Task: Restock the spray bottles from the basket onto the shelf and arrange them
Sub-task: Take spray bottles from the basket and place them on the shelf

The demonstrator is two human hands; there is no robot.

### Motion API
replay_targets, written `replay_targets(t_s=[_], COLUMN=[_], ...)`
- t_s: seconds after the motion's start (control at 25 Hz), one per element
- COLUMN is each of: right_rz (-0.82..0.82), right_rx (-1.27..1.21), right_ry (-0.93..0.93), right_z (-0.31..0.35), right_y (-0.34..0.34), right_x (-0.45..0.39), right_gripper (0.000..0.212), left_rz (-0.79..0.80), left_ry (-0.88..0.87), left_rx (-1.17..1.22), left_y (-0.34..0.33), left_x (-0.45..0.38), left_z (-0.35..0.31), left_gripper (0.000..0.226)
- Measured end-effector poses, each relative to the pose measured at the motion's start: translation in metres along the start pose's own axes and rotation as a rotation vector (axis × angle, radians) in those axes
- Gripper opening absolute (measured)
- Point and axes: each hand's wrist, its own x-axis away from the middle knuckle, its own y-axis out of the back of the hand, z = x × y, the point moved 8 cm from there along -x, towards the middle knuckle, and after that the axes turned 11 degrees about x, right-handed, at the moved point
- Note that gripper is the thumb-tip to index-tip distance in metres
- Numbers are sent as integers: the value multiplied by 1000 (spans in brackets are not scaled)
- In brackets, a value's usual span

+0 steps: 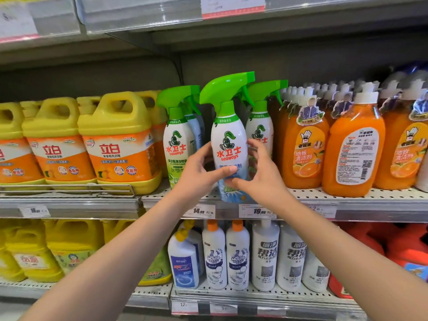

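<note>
A white spray bottle (pixel 228 137) with a green trigger head and a blue lower label stands upright at the front edge of the middle shelf (pixel 347 195). My left hand (pixel 199 172) grips its lower left side, thumb across the label. My right hand (pixel 259 174) holds its right side, fingers curled behind. Another green-capped spray bottle (pixel 177 140) with a green label stands just left of it, and a third (pixel 260 126) stands behind on the right, partly hidden. The basket is out of view.
Yellow and orange detergent jugs (pixel 118 144) fill the shelf to the left behind a wire rail. Orange floor-cleaner bottles (pixel 354 147) crowd the right. Price tags (pixel 257 210) line the shelf edge. White toilet-cleaner bottles (pixel 237 253) stand on the shelf below.
</note>
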Motion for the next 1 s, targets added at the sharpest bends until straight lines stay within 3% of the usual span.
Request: replay_targets(t_s=[0.2,0.52,1.0], right_rz=[-52,-120,-184], right_rx=[-7,-28,107], right_ry=[-14,-45,-41], right_z=[-16,-29,-30], right_y=[-10,-27,-32], right_x=[-10,-24,-24], right_gripper=[81,75,73], left_rz=[-144,-125,-170], left_ry=[-27,-63,-108], left_rx=[-1,-56,-245], left_y=[11,16,17], left_x=[-8,-20,-22], left_z=[15,27,39], left_gripper=[60,57,69])
